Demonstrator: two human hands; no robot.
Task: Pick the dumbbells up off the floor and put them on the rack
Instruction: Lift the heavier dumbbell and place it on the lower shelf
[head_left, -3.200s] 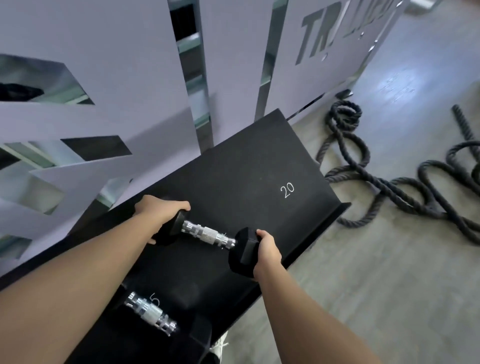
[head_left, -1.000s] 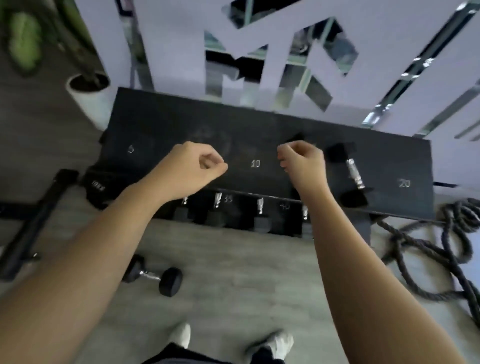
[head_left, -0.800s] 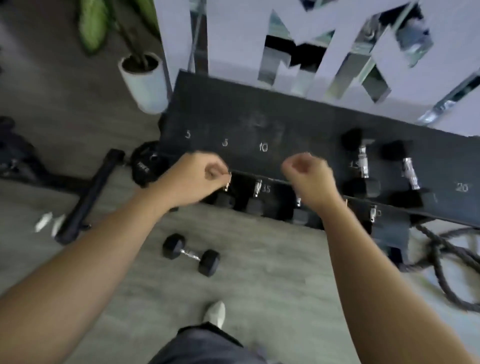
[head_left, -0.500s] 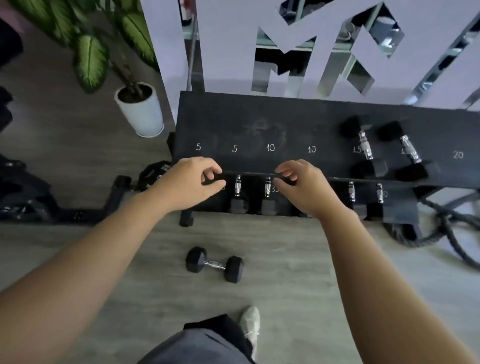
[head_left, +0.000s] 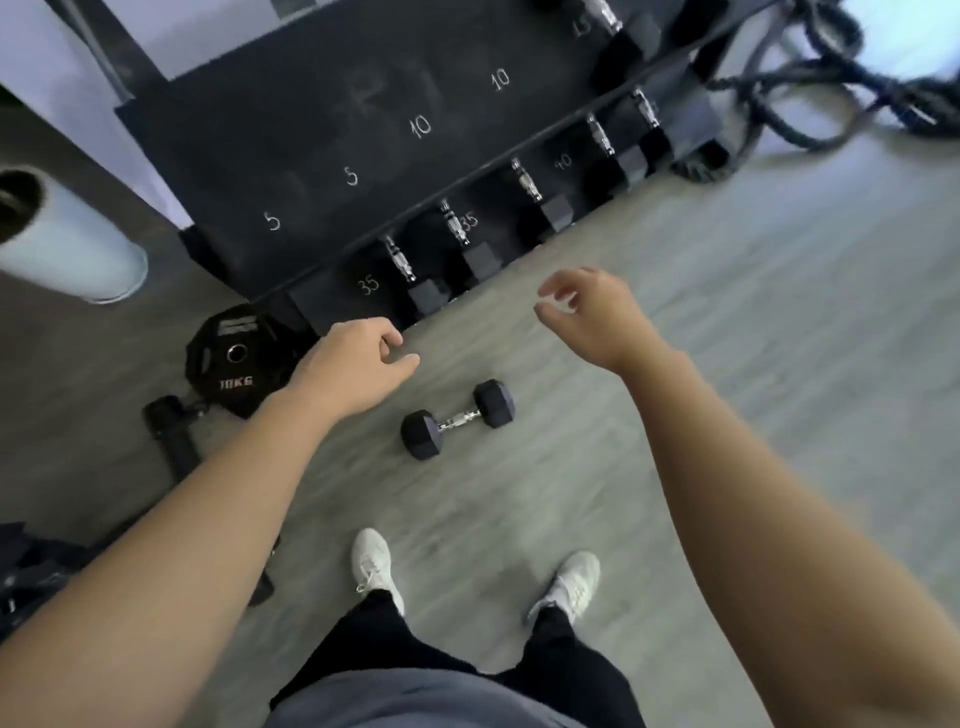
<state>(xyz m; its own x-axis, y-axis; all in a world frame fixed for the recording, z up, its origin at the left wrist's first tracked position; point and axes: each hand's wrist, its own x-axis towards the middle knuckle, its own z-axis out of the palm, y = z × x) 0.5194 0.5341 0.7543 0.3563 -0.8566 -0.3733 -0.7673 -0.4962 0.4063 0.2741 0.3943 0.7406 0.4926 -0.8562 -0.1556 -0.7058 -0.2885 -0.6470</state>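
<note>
one dumbbell left on the floor, both hands empty above it

landmark for this entry: the dumbbell (head_left: 458, 419), lying on its side on the grey floor (head_left: 779, 312), one only. it sits just ahead of my two white shoes (head_left: 375, 566) and short of the rack (head_left: 322, 140), touching neither.

hands: left hand (head_left: 353, 371) hovers up and left of the dumbbell, fingers loosely curled, grip released, holding nothing. right hand (head_left: 597, 317) hovers up and right of it, fingers spread and half bent, also released and empty. neither touches the dumbbell. my reading: the hands bracket it from either side because i am lining up a reach down; which hand takes the handle i cannot tell.

why it lies as it does: the hex heads keep it from rolling, and the chrome handle is clear of the floor, so fingers should slide under without trouble.

rack, beyond the dumbbell: top shelf is chalk-marked 5, 5, 10, 10, and all four marked spots are bare. the lower shelf shows five chrome handles in view, between marks 35, 35, 40. at the far right of the top shelf, one dumbbell is partly visible by a 15 mark.

left of the dumbbell: one 10kg plate (head_left: 234, 358). well beyond it to the right: battle rope (head_left: 810, 78).

judgement: small head size suggests a 5 or 10 slot; no marking legible.
</note>
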